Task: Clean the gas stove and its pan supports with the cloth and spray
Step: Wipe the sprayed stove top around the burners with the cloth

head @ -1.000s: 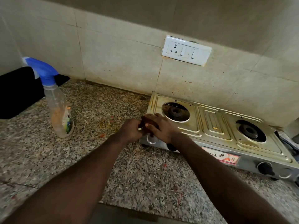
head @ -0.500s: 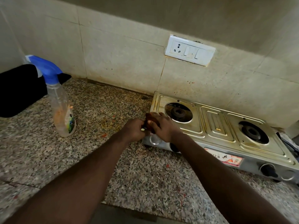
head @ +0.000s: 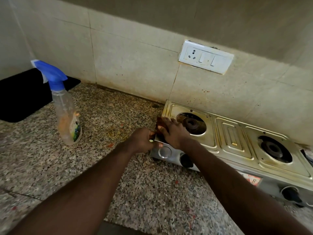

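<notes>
Wiping has crept up the stove's left edge: the dark reddish cloth under the right hand, at the front corner a second ago, now sits on the top plate beside the left burner. The left hand stays clenched on that corner, steadying it. Pan supports are not visible. At frame left the spray bottle stands untouched on the worktop.
</notes>
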